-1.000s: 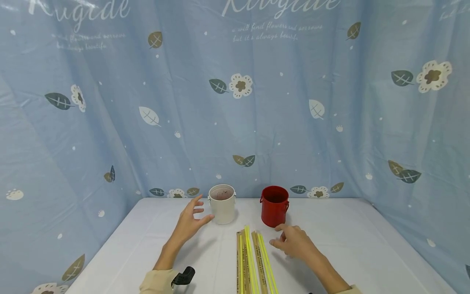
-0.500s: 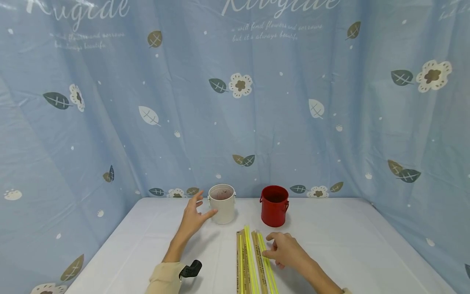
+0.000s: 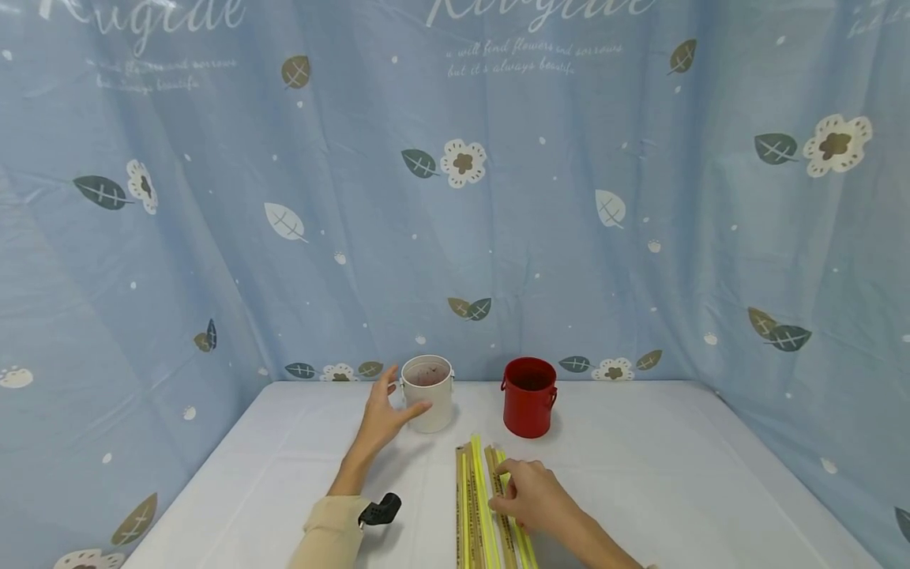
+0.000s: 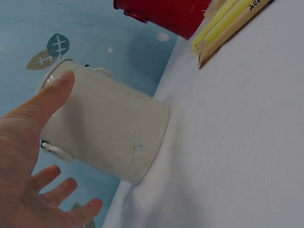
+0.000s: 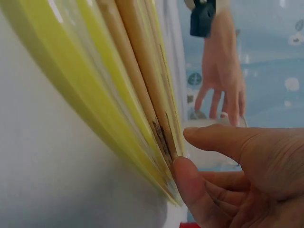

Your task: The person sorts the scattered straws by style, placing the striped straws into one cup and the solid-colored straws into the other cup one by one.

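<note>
A small white bucket stands upright at the back of the table. My left hand is beside it, thumb and fingers spread; the left wrist view shows the thumb in front of the bucket's wall, contact unclear. Long thin tan sticks with black print and bright yellow sticks lie side by side at the centre front. Over the right-hand sticks hovers my right hand, thumb and forefinger parted. In the right wrist view its forefinger is close against a tan stick; whether it touches is hard to tell.
A red bucket with a side handle stands upright to the right of the white one. White cloth covers the table. Behind hangs a blue patterned curtain. A black device sits on the left wrist.
My right hand has moved left and toward me, from beside the red bucket to over the sticks. My left hand has shifted slightly right, nearer the white bucket.
</note>
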{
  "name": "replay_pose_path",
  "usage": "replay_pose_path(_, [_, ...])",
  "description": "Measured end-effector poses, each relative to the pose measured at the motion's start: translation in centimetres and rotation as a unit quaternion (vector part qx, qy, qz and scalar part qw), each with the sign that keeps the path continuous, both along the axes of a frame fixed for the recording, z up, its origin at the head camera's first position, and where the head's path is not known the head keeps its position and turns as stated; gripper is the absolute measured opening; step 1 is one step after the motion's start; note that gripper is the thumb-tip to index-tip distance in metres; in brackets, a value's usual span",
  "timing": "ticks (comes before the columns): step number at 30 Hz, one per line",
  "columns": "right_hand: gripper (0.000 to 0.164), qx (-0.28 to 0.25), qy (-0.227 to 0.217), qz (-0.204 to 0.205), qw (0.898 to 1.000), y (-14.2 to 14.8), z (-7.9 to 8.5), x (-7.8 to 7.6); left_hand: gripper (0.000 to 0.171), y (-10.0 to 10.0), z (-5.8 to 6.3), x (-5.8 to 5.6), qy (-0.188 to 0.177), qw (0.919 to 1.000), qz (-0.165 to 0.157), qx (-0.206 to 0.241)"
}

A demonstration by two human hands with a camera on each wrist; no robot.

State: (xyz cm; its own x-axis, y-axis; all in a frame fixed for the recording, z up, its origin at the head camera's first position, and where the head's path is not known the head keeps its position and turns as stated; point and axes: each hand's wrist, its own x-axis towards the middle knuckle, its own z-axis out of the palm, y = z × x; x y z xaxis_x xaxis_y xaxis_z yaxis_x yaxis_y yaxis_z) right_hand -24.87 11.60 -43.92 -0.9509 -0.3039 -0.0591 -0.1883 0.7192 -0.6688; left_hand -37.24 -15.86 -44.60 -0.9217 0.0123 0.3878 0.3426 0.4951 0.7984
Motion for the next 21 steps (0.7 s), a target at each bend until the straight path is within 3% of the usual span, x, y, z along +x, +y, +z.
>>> replay_pose_path(11, [0.05,0.0,-0.022,-0.012,1.0,-0.9,0.0,0.6,0.106,0.8,-0.3,-0.8,-0.007,0.9998,-0.012,0.015])
replay_pose_path(21, [0.049,0.004,-0.029,-0.031,0.999,-1.0,0.1,0.8,0.106,1.6,-0.7,-1.4,0.012,0.9995,-0.017,0.024])
